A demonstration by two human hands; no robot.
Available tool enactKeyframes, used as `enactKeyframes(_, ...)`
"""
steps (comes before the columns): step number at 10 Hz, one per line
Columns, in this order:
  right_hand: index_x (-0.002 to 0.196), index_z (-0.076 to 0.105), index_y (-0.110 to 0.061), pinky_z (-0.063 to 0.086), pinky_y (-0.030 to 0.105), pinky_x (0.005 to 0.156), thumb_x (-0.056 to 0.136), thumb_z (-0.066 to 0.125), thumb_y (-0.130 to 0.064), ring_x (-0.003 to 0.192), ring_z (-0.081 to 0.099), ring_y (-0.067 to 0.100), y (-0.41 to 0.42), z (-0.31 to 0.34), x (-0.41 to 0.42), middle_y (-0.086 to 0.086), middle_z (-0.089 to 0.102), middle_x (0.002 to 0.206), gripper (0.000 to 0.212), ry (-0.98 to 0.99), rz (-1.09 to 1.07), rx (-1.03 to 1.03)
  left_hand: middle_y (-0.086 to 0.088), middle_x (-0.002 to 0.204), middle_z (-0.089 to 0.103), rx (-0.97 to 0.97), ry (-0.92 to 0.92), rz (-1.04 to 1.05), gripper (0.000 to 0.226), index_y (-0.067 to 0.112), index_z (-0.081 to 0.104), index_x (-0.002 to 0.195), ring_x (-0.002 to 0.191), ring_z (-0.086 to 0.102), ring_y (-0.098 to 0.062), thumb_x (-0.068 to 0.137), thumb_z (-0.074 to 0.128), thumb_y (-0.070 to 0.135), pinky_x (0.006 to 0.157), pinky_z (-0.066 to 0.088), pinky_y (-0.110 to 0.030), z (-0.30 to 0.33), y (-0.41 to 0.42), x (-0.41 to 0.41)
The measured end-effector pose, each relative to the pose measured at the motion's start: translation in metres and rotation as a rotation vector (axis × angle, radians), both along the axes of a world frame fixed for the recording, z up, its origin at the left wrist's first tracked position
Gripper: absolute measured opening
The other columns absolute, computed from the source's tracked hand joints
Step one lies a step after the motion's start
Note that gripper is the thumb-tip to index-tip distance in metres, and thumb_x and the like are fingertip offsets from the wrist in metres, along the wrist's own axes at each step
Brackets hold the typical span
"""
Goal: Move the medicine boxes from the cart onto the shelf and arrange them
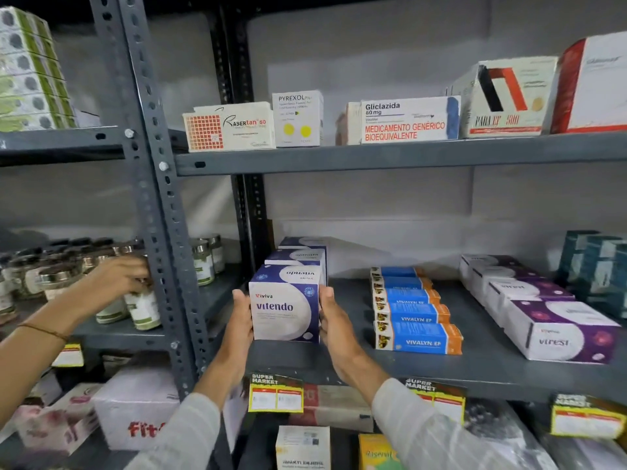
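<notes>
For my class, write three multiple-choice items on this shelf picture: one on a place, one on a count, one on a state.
1. Where do the blue Vivalyn boxes lie?
A. Right of the Vitendo box
B. On the upper shelf
C. Among the jars

2. How many yellow dots show on the Pyrexol box?
A. One
B. Two
C. Four

3. How is the front Vitendo box held?
A. Left hand only
B. Untouched
C. Between left hand and right hand

Answers: 1 A, both on the middle shelf. 2 B, two side by side. 3 C, a palm presses each side.

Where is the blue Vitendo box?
The Vitendo box sits on the middle shelf, front of its row, between the left hand and right hand, left of the Vivalyn boxes.
</notes>
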State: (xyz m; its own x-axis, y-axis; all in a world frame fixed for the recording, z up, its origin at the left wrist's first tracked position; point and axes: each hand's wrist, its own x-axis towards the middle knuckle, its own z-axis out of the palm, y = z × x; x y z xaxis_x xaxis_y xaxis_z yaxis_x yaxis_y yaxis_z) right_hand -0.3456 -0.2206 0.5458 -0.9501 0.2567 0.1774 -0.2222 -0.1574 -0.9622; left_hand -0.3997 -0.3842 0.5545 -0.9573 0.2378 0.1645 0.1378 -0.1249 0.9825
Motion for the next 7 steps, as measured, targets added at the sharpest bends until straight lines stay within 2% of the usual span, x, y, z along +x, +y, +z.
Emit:
enactKeyframes(1, 0.132, 0.062, -0.033, 0.058, 0.015, 0.072, 0.083, 0.040, -0.075, 0.104, 0.075, 0.006, -0.003, -0.003, -0.002, -0.011, 0.078, 0.114, 0.068, 0.006, -0.007, 0.004, 0.037, 0.096, 0.074, -0.007, 0.018, -0.010, 0.050, 0.053, 0.056, 0.114, 0.092, 0.067, 0.017, 0.097, 0.013, 0.071, 0.084, 0.045, -0.020, -0.004, -0.004, -0.004)
enactKeyframes(2, 0.130, 0.062, -0.034, 0.058, 0.014, 0.069, 0.083, 0.040, -0.077, 0.102, 0.075, 0.004, -0.005, -0.007, -0.003, -0.014, 0.078, 0.111, 0.067, -0.008, -0.037, 0.022, 0.028, 0.114, 0.068, -0.009, -0.001, -0.014, 0.054, 0.051, 0.055, 0.123, 0.109, 0.059, 0.007, 0.097, 0.014, 0.073, 0.096, 0.042, -0.028, -0.007, -0.006, -0.006)
enactKeyframes(3, 0.129, 0.062, -0.034, 0.057, 0.012, 0.066, 0.082, 0.041, -0.077, 0.099, 0.075, 0.003, -0.005, -0.008, -0.005, -0.015, 0.079, 0.109, 0.067, -0.016, -0.045, 0.011, 0.032, 0.110, 0.069, -0.008, -0.017, -0.018, 0.054, 0.052, 0.056, 0.123, 0.112, 0.058, 0.005, 0.094, 0.016, 0.077, 0.096, 0.043, -0.029, -0.010, -0.007, -0.008)
enactKeyframes(4, 0.128, 0.063, -0.033, 0.057, 0.012, 0.067, 0.081, 0.042, -0.077, 0.099, 0.075, 0.002, -0.006, -0.007, -0.005, -0.015, 0.079, 0.109, 0.067, -0.011, -0.035, 0.007, 0.039, 0.098, 0.073, -0.008, -0.004, 0.004, 0.049, 0.058, 0.060, 0.112, 0.107, 0.060, 0.009, 0.095, 0.017, 0.076, 0.091, 0.043, -0.025, -0.013, -0.006, -0.007)
enactKeyframes(6, 0.125, 0.063, -0.036, 0.058, 0.013, 0.067, 0.082, 0.044, -0.077, 0.100, 0.075, 0.004, -0.005, -0.005, -0.004, -0.016, 0.079, 0.108, 0.063, -0.022, -0.023, 0.029, 0.038, 0.092, 0.074, 0.013, 0.001, 0.025, 0.052, 0.066, 0.069, 0.090, 0.090, 0.067, 0.018, 0.099, 0.018, 0.072, 0.087, 0.043, -0.024, -0.013, -0.001, -0.001)
enactKeyframes(7, 0.125, 0.060, -0.043, 0.058, 0.013, 0.068, 0.080, 0.046, -0.081, 0.102, 0.074, 0.001, 0.001, -0.003, 0.004, -0.020, 0.077, 0.109, 0.060, -0.003, 0.001, 0.048, 0.034, 0.088, 0.075, -0.015, 0.038, 0.077, 0.051, 0.062, 0.072, 0.094, 0.093, 0.069, 0.010, 0.098, 0.022, 0.072, 0.084, 0.044, -0.024, -0.008, 0.002, 0.004)
